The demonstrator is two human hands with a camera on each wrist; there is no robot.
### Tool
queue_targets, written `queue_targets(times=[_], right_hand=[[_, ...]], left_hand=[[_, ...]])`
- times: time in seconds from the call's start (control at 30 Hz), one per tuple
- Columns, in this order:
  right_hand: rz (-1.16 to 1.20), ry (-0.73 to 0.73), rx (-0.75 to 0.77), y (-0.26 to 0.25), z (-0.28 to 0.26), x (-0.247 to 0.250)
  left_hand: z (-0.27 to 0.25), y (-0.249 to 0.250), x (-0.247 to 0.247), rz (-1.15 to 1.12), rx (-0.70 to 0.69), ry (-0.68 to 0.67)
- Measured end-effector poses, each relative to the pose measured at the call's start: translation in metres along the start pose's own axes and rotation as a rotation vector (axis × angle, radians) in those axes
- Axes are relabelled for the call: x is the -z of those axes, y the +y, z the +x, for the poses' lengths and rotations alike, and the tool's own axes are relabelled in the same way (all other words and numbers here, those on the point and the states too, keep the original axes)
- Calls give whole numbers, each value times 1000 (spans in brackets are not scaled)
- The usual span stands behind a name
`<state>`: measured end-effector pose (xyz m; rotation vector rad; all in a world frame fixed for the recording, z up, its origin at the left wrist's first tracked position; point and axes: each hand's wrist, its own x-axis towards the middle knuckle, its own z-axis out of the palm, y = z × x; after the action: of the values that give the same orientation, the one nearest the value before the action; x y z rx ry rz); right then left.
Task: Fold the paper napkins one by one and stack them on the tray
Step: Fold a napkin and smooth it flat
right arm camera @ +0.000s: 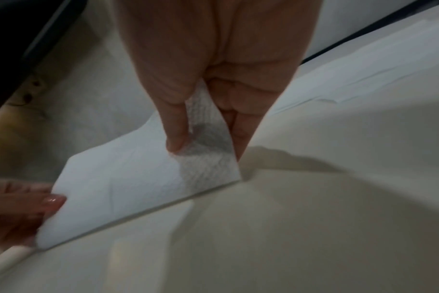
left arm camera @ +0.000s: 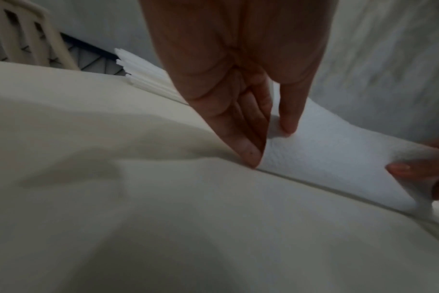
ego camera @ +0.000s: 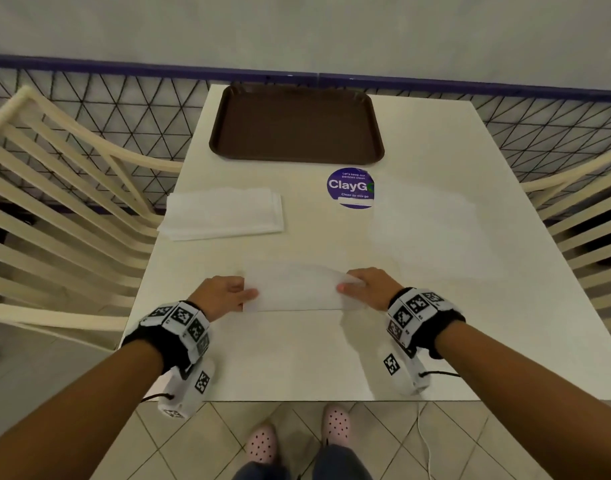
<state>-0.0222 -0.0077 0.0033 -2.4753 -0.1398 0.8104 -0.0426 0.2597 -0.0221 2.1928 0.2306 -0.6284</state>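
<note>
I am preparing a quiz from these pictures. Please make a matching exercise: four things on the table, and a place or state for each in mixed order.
Things:
1. tray
2. napkin stack
3. sticker
4. napkin

Places or states:
a. held at both ends
b. far edge of the table, nothing on it
c. round, purple
d. left side of the table

Pairs: 1-b, 2-d, 3-c, 4-a

The napkin (ego camera: 293, 289) I pinch with my right hand (ego camera: 368, 287) is thin white paper, embossed with a fine quilted texture. The table (ego camera: 297, 355) beneath looks smooth, matt cream laminate. The tray (ego camera: 375, 147) is dark brown plastic, faintly textured.
</note>
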Motion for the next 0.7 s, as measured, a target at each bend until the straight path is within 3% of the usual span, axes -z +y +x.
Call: queue_targets(times=[0.1, 0.23, 0.43, 0.7], right_hand=[[110, 67, -34, 0, 18, 5], [248, 118, -61, -1, 40, 8], [200, 111, -151, 0, 67, 3], [210, 113, -121, 1, 80, 2]], left_hand=[[8, 2, 2, -201, 107, -21], [21, 5, 3, -291, 190, -51], [27, 10, 4, -240, 273, -38], [31, 8, 4, -91, 298, 9]])
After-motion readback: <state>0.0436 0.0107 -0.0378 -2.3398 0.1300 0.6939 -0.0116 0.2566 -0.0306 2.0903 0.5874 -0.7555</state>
